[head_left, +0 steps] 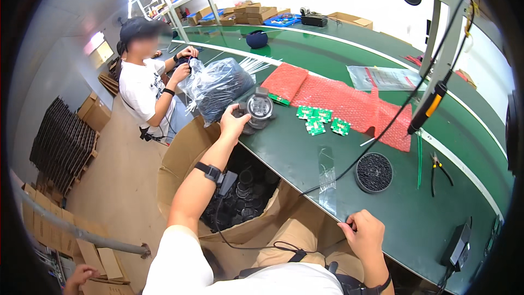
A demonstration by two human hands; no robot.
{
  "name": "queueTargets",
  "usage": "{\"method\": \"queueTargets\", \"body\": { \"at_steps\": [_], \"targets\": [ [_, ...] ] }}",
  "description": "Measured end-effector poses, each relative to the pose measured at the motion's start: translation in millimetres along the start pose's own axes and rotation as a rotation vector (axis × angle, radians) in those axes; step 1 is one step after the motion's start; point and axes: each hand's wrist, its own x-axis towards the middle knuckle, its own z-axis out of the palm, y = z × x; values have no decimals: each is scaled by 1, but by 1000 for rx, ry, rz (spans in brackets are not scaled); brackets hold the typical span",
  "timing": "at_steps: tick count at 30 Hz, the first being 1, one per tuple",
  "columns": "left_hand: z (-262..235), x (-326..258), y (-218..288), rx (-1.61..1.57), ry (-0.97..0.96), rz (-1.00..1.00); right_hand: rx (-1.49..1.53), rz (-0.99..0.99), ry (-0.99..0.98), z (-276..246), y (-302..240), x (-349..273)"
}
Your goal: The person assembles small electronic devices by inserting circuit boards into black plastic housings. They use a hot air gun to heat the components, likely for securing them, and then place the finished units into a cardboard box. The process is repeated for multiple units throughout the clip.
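Observation:
My left hand (233,124) is at the table's left edge, thumb and fingers closed around a round black housing (239,113). Touching or close by it stand more round housings, the top one (260,107) with a clear rim. By the near table edge, my right hand (365,234) has its fingers curled and the thumb against them; what it pinches, if anything, is too small to name. Green circuit boards (315,125) lie beyond, in front of red bubble wrap (338,100). A round tub of small black pieces (374,172) sits right of the middle.
A cardboard box (180,155) of black housings stands under my left arm. An electric screwdriver (428,107) hangs on a cable at right, above pliers (435,173). A co-worker (143,76) handles something dark beside a clear bag (221,87). A black power adapter (457,246) lies at right.

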Motion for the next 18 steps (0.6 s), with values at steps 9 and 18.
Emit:
{"method": "queueTargets", "body": {
  "at_steps": [9,18],
  "targets": [
    [17,-7,11,508,338,464,300,2,-57,-15,4,-15],
    [31,-127,69,-145,-441,371,213,798,-266,-154,62,-203]
  ]
}}
